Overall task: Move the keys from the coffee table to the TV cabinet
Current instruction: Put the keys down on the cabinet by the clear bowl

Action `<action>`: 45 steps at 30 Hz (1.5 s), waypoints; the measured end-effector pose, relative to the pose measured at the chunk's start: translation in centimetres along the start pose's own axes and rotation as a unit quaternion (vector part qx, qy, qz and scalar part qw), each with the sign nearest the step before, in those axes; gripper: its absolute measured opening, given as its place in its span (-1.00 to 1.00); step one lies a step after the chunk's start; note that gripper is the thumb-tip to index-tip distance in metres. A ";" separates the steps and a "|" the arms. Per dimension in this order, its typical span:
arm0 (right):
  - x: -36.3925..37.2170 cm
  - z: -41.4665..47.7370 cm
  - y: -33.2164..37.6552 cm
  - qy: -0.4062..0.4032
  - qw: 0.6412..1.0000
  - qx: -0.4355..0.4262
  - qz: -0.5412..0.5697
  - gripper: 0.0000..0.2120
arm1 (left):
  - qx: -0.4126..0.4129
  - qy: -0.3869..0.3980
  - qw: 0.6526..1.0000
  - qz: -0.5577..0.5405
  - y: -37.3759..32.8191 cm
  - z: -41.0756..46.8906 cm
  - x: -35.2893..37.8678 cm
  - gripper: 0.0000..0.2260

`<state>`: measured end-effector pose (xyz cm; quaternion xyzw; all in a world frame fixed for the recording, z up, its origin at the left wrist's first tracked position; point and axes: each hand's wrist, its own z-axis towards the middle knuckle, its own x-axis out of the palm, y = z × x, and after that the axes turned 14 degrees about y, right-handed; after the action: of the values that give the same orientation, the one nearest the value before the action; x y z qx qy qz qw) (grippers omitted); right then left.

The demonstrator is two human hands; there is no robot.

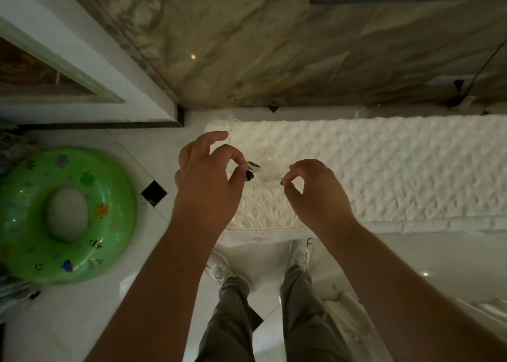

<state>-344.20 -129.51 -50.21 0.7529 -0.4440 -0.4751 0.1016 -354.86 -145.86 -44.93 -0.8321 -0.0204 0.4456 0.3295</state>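
Where the white tiled floor (82,320) fills the left of the frame, lies a green inflatable swim ring (65,216), flat, printed with small coloured figures; no readable writing on it. Right of it, near frame centre, hovers the left hand (205,186), back up, thumb and forefinger fingers (237,156) pinched shut on the keys (252,169), other fingers curled loosely, one lifted toward the top of the frame. Small and dark with a pale patch, those keys, held just above the left end of the TV cabinet's white textured cloth (384,164); long axis and heading too small and too hidden to tell. Further right, the right hand (315,191), back up, fingertips pinched on a tiny dark bit at about the same height; whether part of the keys, cannot tell. Between the hands, something faint, round and clear, unidentifiable. Below, grey trousers and white shoes (300,254).
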 end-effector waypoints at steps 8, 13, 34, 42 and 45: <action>4.6 6.8 -4.8 0.010 0.999 0.044 -0.026 -0.95 | -0.009 -0.010 1.000 -0.005 3.3 3.6 5.1 -0.89; 8.1 9.1 -6.8 0.030 0.997 0.059 -0.045 -0.94 | -0.030 -0.016 0.999 0.002 5.6 5.0 7.8 -0.94; 12.1 11.0 -11.6 -0.033 0.995 0.081 -0.049 -0.85 | -0.035 0.003 0.999 0.010 7.4 8.8 16.7 -0.93; 11.4 10.0 -13.0 -0.052 0.995 0.082 -0.020 -0.84 | -0.051 0.014 0.998 0.036 7.9 9.7 20.2 -0.97; 11.1 10.2 -13.4 -0.049 0.996 0.078 -0.016 -0.83 | -0.075 0.019 0.995 0.064 8.9 9.6 21.1 -0.94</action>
<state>-343.03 -127.42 -70.24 0.7411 -0.4723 -0.4770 0.0130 -351.75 -140.78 -69.00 -0.8624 0.0057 0.4470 0.2377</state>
